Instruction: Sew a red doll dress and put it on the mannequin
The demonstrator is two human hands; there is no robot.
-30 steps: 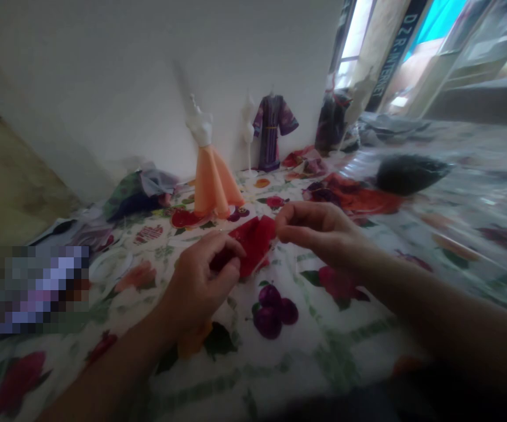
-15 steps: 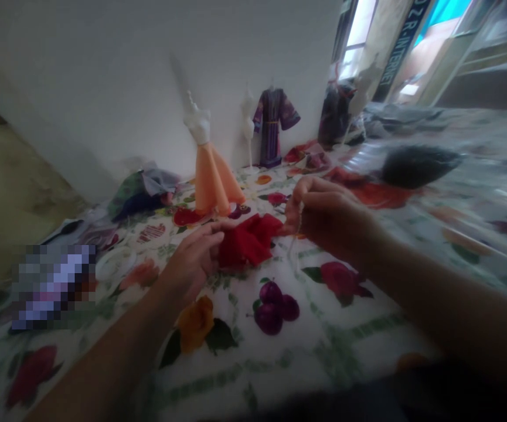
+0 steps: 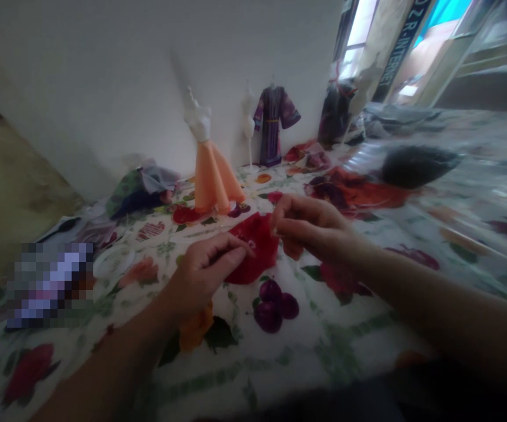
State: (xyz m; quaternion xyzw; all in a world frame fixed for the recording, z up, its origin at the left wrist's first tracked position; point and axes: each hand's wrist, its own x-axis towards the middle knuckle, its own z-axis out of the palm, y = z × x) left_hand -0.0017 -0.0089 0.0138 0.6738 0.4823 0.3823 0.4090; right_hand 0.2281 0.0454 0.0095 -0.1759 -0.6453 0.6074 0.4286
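Note:
A piece of red cloth point(image 3: 259, 258) is held up over the table, with a small pale mark or trim on its face. My left hand point(image 3: 211, 266) pinches the cloth at its left side between thumb and fingers. At the cloth's right edge is my right hand point(image 3: 308, 225), thumb and fingertips pressed together. Something small and pale shows at those fingertips, too blurred to name.
A flowered tablecloth point(image 3: 275, 363) covers the table. Behind my hands stand a small dress form in an orange skirt point(image 3: 215, 179) and another in a purple robe point(image 3: 272, 129). Orange-red fabric point(image 3: 367, 190) and clear plastic point(image 3: 477, 170) lie to the right.
The red cloth has turned and now shows a pale mark. My left hand has moved right over it. My right hand has come down and left; the pale strand hanging from it no longer shows.

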